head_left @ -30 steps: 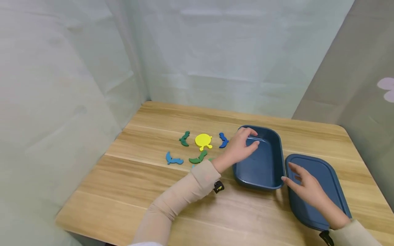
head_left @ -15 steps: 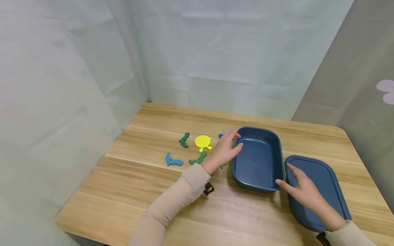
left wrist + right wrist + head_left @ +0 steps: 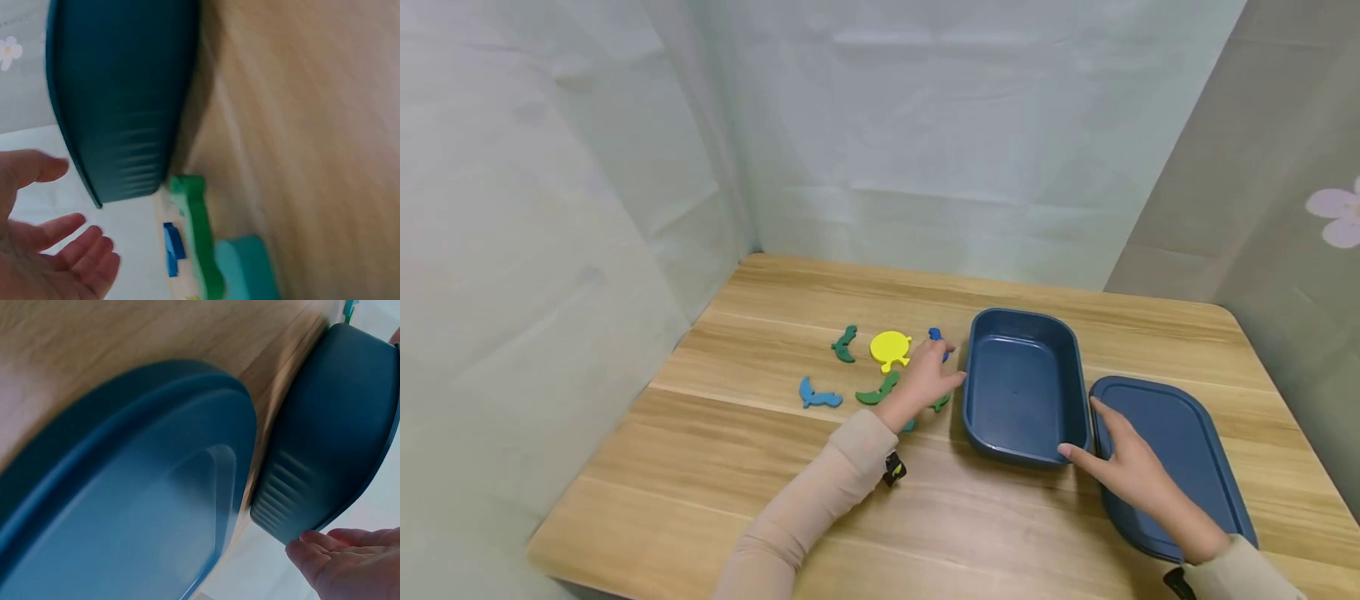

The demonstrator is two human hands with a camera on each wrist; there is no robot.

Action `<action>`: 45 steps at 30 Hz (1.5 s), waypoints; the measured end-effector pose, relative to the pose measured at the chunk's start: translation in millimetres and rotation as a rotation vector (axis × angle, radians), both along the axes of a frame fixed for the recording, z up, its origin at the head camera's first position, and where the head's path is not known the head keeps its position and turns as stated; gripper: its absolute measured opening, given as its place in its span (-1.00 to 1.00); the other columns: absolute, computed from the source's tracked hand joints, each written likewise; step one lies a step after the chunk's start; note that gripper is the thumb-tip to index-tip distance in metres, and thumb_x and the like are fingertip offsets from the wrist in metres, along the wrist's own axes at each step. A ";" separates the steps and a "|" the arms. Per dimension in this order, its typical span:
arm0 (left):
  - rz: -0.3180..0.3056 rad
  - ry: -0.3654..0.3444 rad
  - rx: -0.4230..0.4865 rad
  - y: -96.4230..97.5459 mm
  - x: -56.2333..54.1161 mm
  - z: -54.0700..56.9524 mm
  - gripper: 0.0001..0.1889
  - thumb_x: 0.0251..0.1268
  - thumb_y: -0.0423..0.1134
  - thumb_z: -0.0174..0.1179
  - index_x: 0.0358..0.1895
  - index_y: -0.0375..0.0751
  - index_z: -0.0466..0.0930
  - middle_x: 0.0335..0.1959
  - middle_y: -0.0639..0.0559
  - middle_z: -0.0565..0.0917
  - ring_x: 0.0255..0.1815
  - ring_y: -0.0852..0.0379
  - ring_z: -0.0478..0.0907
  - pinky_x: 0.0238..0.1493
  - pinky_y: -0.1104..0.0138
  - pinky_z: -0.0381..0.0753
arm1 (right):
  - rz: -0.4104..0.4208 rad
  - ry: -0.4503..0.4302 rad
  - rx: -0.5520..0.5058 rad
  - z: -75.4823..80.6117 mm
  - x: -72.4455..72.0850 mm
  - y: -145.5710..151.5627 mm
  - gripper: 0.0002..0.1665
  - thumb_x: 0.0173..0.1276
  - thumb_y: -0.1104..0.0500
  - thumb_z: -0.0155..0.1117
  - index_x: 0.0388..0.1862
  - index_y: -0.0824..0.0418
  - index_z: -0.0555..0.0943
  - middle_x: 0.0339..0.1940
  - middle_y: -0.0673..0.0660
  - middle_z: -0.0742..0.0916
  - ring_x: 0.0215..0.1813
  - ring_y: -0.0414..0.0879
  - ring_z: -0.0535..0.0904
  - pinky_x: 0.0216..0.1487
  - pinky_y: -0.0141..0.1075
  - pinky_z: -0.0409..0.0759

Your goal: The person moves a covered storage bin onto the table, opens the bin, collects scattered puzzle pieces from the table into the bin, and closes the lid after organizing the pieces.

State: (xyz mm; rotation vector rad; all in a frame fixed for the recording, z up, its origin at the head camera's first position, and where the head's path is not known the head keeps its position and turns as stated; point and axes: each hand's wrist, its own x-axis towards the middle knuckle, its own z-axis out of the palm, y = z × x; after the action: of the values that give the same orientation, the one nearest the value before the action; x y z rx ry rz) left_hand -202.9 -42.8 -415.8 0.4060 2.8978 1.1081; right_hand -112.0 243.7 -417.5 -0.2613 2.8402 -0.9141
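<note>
In the head view, my left hand hovers over several flat animal-shaped pieces left of the dark blue box. Its fingers are spread and hold nothing, as the left wrist view also shows. Under or beside this hand lie a dark blue piece, a green piece and a teal piece. My right hand is at the near right corner of the box, thumb at the rim, index finger extended beside the wall. In the right wrist view its fingertips meet the box rim.
A blue lid lies flat right of the box, partly under my right hand. Further left on the wooden table are a yellow piece, a dark green piece, a green piece and a light blue piece.
My left hand has moved left, from over the box to above the pieces beside it. My right hand has shifted slightly left, its thumb now at the box's near corner.
</note>
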 end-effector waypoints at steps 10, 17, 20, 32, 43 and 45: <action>-0.060 -0.046 -0.188 -10.8 -0.5 -17.5 -0.35 0.12 -0.15 0.33 0.25 -0.42 0.38 0.01 -0.23 0.51 0.06 -0.07 0.41 0.06 0.17 0.50 | 0.008 0.022 -0.014 -3.7 3.8 -4.7 0.14 0.25 -0.20 0.26 0.49 0.42 -0.05 0.39 0.60 0.17 0.31 0.55 0.14 0.05 0.42 0.28; -0.089 -0.066 -0.231 -16.0 1.5 -21.8 -0.39 0.11 -0.14 0.35 0.20 -0.38 0.41 -0.02 -0.21 0.52 0.03 -0.08 0.46 0.05 0.15 0.51 | 0.011 0.022 -0.010 -5.5 4.2 -6.3 0.15 0.24 -0.20 0.28 0.49 0.42 -0.06 0.39 0.59 0.16 0.31 0.55 0.14 0.05 0.42 0.29; -0.084 -0.091 -0.237 -17.3 2.2 -22.2 -0.37 0.11 -0.11 0.36 0.20 -0.35 0.41 -0.03 -0.19 0.53 0.03 -0.08 0.47 0.03 0.15 0.51 | 0.009 0.023 -0.010 -5.3 3.9 -6.9 0.16 0.24 -0.20 0.28 0.49 0.41 -0.07 0.40 0.59 0.15 0.31 0.55 0.14 0.05 0.42 0.29; -0.080 -0.137 -0.259 -17.6 5.2 -23.8 -0.35 0.00 -0.18 0.44 0.19 -0.33 0.44 0.03 -0.22 0.50 0.12 -0.15 0.39 0.15 0.09 0.38 | 0.007 0.016 -0.003 -5.0 4.3 -10.6 0.25 0.21 -0.22 0.30 0.50 0.41 -0.16 0.40 0.61 0.13 0.32 0.56 0.13 0.08 0.41 0.28; -0.116 -0.089 -0.262 -20.2 7.1 -30.1 -0.52 0.05 -0.21 0.41 0.06 -0.29 0.57 -0.03 -0.15 0.58 0.07 -0.06 0.41 0.16 0.11 0.33 | 0.004 0.010 -0.006 -7.6 4.3 -11.4 0.25 0.21 -0.23 0.29 0.51 0.39 -0.18 0.40 0.61 0.14 0.32 0.55 0.13 0.09 0.41 0.28; -0.121 -0.078 -0.265 -20.5 7.3 -31.4 -0.54 0.05 -0.21 0.41 0.04 -0.29 0.58 -0.05 -0.14 0.59 0.05 -0.04 0.42 0.14 0.12 0.35 | 0.006 0.005 -0.011 -8.0 4.5 -11.3 0.24 0.22 -0.22 0.28 0.51 0.38 -0.20 0.41 0.61 0.12 0.33 0.56 0.11 0.10 0.41 0.26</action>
State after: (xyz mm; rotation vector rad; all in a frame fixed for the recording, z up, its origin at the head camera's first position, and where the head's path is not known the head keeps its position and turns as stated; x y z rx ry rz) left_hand -195.6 -63.2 -447.2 0.5073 2.8532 0.6945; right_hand -107.5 232.4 -425.5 -0.2730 2.8380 -0.9303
